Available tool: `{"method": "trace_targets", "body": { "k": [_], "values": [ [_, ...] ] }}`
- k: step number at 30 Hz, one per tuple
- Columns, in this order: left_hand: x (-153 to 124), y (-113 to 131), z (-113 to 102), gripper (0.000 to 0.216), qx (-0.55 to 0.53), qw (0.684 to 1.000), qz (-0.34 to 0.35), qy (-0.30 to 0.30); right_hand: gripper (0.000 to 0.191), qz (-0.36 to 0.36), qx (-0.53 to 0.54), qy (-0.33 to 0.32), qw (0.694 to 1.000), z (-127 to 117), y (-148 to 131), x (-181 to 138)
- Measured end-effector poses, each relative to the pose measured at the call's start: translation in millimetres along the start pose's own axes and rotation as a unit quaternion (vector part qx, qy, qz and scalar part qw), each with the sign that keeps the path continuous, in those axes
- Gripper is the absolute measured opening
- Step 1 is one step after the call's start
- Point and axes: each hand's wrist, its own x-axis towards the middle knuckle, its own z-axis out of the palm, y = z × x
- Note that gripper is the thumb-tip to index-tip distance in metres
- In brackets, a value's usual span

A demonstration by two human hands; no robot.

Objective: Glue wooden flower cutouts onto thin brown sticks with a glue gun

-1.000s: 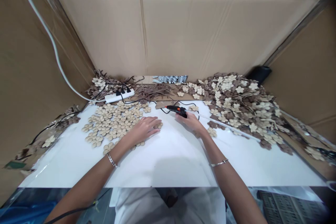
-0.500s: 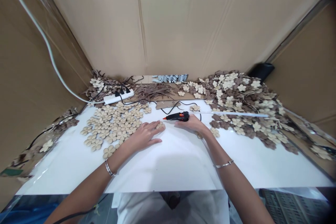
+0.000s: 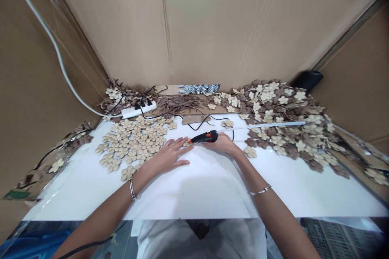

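My left hand (image 3: 170, 156) lies palm down on the white tabletop (image 3: 212, 194), fingers stretched out. Its fingertips rest on a small beige flower (image 3: 186, 144), which they partly cover. In my right hand (image 3: 224, 144) is a black hot glue gun (image 3: 204, 136) with an orange nozzle, lying low over the table. The nozzle tip is at the flower beside my left fingers. A long, pale glue stick (image 3: 273, 124) juts from the back of the gun to the right. Many beige flowers (image 3: 133, 141) are spread out left of my left hand.
A heap of beige and brown flowers (image 3: 282, 105) covers the right side. At the back left sits a white power strip (image 3: 139, 109) with black plugs; a thin black cord (image 3: 194, 128) crosses the table. Brown stems (image 3: 179, 104) lie behind. Cardboard walls (image 3: 209, 32) enclose the table.
The glue gun's nozzle has come down and left onto the flower at my left fingertips, its stick end tilting up. My left hand stays on the flower. The view has shifted slightly.
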Motion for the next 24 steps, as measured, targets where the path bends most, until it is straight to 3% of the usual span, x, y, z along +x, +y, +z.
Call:
{"method": "trace_targets", "body": {
  "k": [8,24],
  "values": [
    [-0.2,-0.7,-0.2,0.063,-0.007,1.0,0.0,0.006,0.019,-0.012,-0.018,0.013,1.0,3.0,0.3,2.9],
    [-0.3,-1.5,1.3,0.062,-0.003,1.0,0.009,0.017,0.016,-0.009,-0.027,0.014,0.999,3.9,0.0,2.2]
  ]
}}
